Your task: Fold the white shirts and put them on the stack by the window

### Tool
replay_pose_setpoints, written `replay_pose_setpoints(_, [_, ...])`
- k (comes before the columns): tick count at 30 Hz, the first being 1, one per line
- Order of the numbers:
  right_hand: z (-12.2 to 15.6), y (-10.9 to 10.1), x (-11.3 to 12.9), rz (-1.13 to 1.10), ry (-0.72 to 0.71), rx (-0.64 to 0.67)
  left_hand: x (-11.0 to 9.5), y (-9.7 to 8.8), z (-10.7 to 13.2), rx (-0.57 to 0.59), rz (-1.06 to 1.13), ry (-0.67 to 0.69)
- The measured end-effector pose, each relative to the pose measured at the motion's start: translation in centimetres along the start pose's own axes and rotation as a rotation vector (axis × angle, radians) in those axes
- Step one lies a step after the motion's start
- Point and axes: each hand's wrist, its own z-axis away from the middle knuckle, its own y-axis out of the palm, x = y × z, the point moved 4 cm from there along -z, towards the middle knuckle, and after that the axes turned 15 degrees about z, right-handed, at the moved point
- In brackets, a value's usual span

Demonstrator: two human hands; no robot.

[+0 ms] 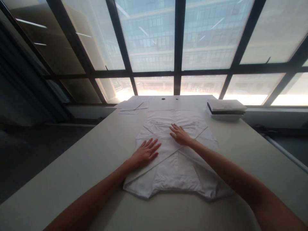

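A white garment, which looks like a shirt (pixel 178 166), lies spread on the table with its sleeves folded across the middle. My left hand (pixel 144 152) rests flat on the left part of the cloth, fingers spread. Farther up and to the right, my right hand (pixel 180 134) lies on the folded layers with its fingers stretched out. Neither hand grips the fabric. Creases run between the hands and along the near edge. My right forearm covers part of the garment's right side.
The white table (pixel 96 150) reaches toward large framed windows. Loose paper sheets (pixel 131 106) lie at its far left. A stack of folded white and dark cloth (pixel 226 109) sits at the far right. A dark curtain (pixel 26 73) hangs on the left.
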Motion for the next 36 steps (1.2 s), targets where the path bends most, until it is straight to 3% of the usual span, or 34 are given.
replay_pose_setpoints(3, [0.1, 0.7, 5.0, -0.079, -0.259, 0.015, 0.0, 0.1, 0.0, -0.012, -0.007, -0.008])
replay_pose_setpoints(6, [-0.1, 1.5, 5.5, -0.071, -0.259, 0.044, -0.1, 0.3, 0.0, -0.012, -0.004, -0.021])
replay_pose_setpoints(9, [-0.7, 2.0, 2.2, -0.01, -0.14, 0.069, 0.0, 0.4, 0.0, 0.001, -0.013, -0.034])
replay_pose_setpoints(17, [0.6, 2.6, -11.0, 0.213, 0.252, 0.181, 0.3, 0.5, 0.0, 0.05, -0.025, -0.064])
replay_pose_setpoints(20, [1.2, 2.4, -13.2, 0.24, 0.311, 0.208, 0.1, 0.4, 0.0, 0.051, -0.01, -0.07])
replay_pose_setpoints(22, [1.1, 2.1, -13.2, 0.257, 0.356, 0.21, 0.0, 0.3, 0.0, 0.047, -0.002, -0.073])
replay_pose_setpoints(24, [0.7, 1.5, -11.6, 0.282, 0.398, 0.165, -0.2, 0.1, 0.0, 0.042, 0.006, -0.071])
replay_pose_setpoints(26, [0.1, 1.0, -8.2, 0.282, 0.373, 0.084, -0.3, 0.1, 0.0, 0.039, 0.015, -0.068])
replay_pose_setpoints(31, [-1.1, 0.9, 5.8, 0.086, -0.022, -0.028, 0.5, 0.4, -0.4, -0.106, -0.039, -0.202])
replay_pose_setpoints(33, [-1.3, 1.2, 10.2, 0.018, -0.165, -0.025, 1.0, 0.7, -0.5, -0.145, -0.067, -0.267])
replay_pose_setpoints(36, [-1.6, 1.7, 12.3, -0.028, -0.232, 0.009, 1.2, 1.0, -0.6, -0.133, -0.094, -0.289])
